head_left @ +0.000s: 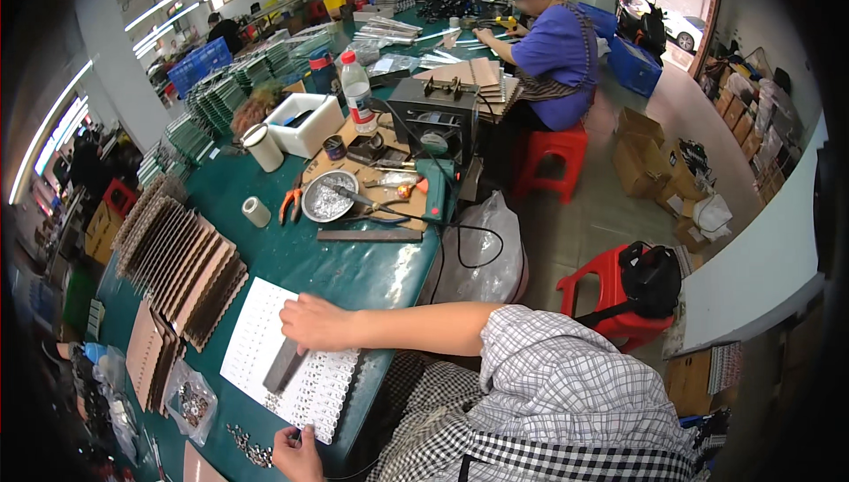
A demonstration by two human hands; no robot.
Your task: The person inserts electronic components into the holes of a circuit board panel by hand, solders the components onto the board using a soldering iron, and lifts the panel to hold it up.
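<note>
A white perforated sheet lies on the green table, with rows of small metal pieces along its near part. My right hand is closed round the upper end of a grey rectangular bar, which rests across the sheet. Beside the sheet's lower corner, my left hand has thumb and forefinger drawn together; whatever is between them is too small to make out. A loose pile of small metal parts lies left of that hand. Close by is a clear plastic bag of similar parts.
Stacked brown scalloped boards stand at the left. Farther back are a metal bowl, orange-handled pliers, a second grey bar, a bottle and a machine with a trailing cable. Another person works beyond.
</note>
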